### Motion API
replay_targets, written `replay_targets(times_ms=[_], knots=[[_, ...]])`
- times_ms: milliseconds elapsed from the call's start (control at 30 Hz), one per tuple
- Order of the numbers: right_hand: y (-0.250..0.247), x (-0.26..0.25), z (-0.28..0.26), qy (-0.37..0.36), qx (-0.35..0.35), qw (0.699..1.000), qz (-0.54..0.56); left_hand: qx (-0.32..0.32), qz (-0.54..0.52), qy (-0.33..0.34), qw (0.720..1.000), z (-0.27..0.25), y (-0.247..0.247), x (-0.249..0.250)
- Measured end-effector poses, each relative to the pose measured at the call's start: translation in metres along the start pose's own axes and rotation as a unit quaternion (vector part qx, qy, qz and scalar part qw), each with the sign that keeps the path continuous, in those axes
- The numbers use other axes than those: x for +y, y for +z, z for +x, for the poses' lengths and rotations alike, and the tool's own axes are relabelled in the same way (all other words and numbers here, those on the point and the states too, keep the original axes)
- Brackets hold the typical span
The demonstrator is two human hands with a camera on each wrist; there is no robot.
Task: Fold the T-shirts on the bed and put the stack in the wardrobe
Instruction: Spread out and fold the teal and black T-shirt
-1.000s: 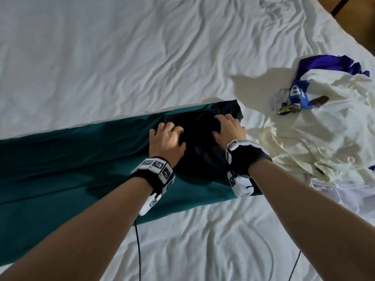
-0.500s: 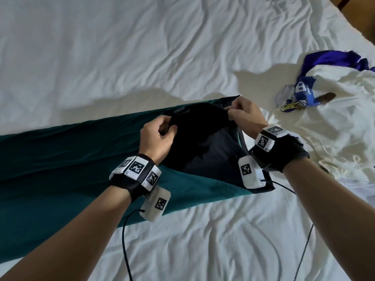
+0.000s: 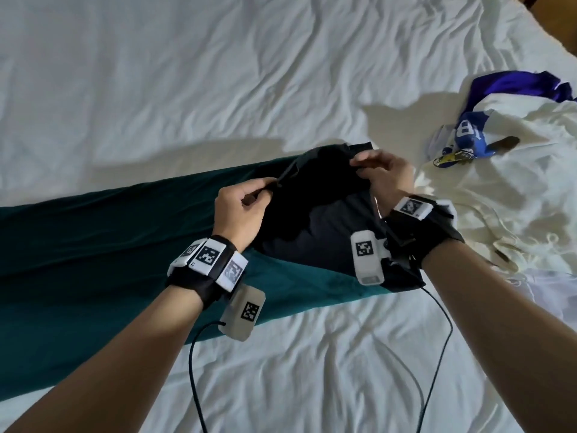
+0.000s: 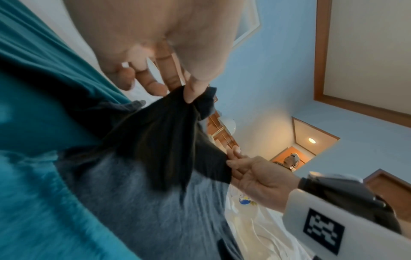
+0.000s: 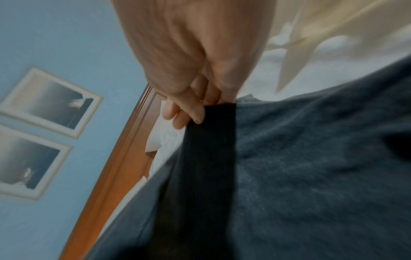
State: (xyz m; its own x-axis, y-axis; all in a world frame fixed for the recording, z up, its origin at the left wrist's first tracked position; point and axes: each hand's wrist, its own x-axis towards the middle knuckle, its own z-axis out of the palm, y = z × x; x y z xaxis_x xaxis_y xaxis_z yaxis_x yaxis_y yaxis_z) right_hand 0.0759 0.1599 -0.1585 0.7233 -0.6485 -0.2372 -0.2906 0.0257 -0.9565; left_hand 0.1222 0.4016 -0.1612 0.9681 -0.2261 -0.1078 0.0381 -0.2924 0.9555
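At frame centre, both hands pinch the dark T-shirt's far edge.

Left hand [image 3: 242, 207] and right hand [image 3: 385, 175] pinch the dark T-shirt [image 3: 324, 226] on the teal cloth [image 3: 93, 245]; I judge both corners should be kept level and the edge taut for an even fold.

A white rumpled sheet [image 3: 218, 89] covers the bed, sunlit with hard shadows across its middle. At the sheet's far right corner, brown floor [image 3: 562, 23] shows. Beyond the sheet's far edge a wooden headboard [image 5: 124, 158] runs, and above the headboard the wall [image 5: 55, 44] is pale blue with two white-framed pictures [image 5: 51, 100]. Right of the headboard a white globe lamp [image 4: 229, 124] stands, and further right a lit ceiling spot [image 4: 311, 140] glows in a wood-trimmed recess
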Motion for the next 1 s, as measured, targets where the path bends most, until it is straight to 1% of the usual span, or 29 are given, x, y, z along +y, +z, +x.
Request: replay_targets(times_ms=[33,100,167,200,233,267,300,333,367,433,467,533,600,700,733,800,833,867,900,933,967,1000], knots=[[-0.008,0.003,-0.007,0.000,0.007,0.999,0.034,-0.005,-0.010,0.014,1.000,-0.007,-0.003,0.001],[-0.024,0.011,-0.023,0.026,0.012,0.994,0.102,-0.023,-0.029,0.027,0.999,-0.025,-0.007,0.001],[-0.039,0.025,-0.039,0.062,-0.019,0.987,0.149,-0.058,-0.041,0.028,0.997,-0.047,-0.010,-0.006],[-0.046,0.031,-0.047,0.074,-0.042,0.985,0.150,-0.074,-0.039,0.035,0.996,-0.057,-0.010,-0.011],[-0.052,0.038,-0.054,0.080,-0.062,0.986,0.129,-0.088,-0.025,0.046,0.995,-0.068,-0.010,-0.017],[-0.058,0.045,-0.061,0.068,-0.074,0.992,0.077,-0.099,-0.001,0.061,0.993,-0.077,-0.010,-0.024],[-0.062,0.050,-0.066,0.038,-0.080,0.996,-0.004,-0.108,0.030,0.074,0.991,-0.085,-0.010,-0.032],[-0.064,0.054,-0.071,-0.002,-0.086,0.992,-0.092,-0.114,0.062,0.082,0.988,-0.091,-0.009,-0.041],[-0.065,0.058,-0.075,-0.049,-0.095,0.980,-0.166,-0.117,0.091,0.089,0.985,-0.096,-0.008,-0.047],[-0.068,0.063,-0.082,-0.140,-0.105,0.951,-0.257,-0.115,0.127,0.103,0.980,-0.102,-0.005,-0.055],[-0.069,0.065,-0.084,-0.168,-0.098,0.940,-0.279,-0.110,0.131,0.111,0.979,-0.104,-0.004,-0.058],[-0.072,0.068,-0.085,-0.191,-0.073,0.935,-0.291,-0.097,0.134,0.129,0.978,-0.104,-0.003,-0.059],[-0.076,0.070,-0.087,-0.185,-0.050,0.936,-0.297,-0.088,0.155,0.154,0.972,-0.103,-0.003,-0.057],[-0.077,0.067,-0.096,-0.172,-0.043,0.910,-0.374,-0.073,0.225,0.198,0.951,-0.107,-0.006,-0.049],[-0.074,0.064,-0.103,-0.176,-0.032,0.903,-0.390,-0.051,0.247,0.198,0.947,-0.107,-0.007,-0.047],[-0.057,0.058,-0.116,-0.231,-0.024,0.891,-0.391,-0.003,0.305,0.172,0.937,-0.104,-0.004,-0.045],[-0.041,0.056,-0.122,-0.263,-0.037,0.884,-0.386,-0.003,0.348,0.148,0.926,-0.102,0.002,-0.045],[-0.022,0.054,-0.129,-0.277,-0.068,0.875,-0.390,-0.024,0.389,0.123,0.913,-0.100,0.008,-0.049],[-0.003,0.054,-0.137,-0.264,-0.126,0.866,-0.405,-0.059,0.419,0.095,0.901,-0.099,0.015,-0.055],[0.014,0.060,-0.145,-0.236,-0.192,0.852,-0.426,-0.096,0.442,0.071,0.889,-0.101,0.020,-0.062],[0.026,0.069,-0.151,-0.207,-0.249,0.829,-0.456,-0.127,0.463,0.057,0.875,-0.103,0.024,-0.071],[0.033,0.081,-0.154,-0.192,-0.273,0.803,-0.493,-0.145,0.478,0.054,0.865,-0.104,0.027,-0.080]])
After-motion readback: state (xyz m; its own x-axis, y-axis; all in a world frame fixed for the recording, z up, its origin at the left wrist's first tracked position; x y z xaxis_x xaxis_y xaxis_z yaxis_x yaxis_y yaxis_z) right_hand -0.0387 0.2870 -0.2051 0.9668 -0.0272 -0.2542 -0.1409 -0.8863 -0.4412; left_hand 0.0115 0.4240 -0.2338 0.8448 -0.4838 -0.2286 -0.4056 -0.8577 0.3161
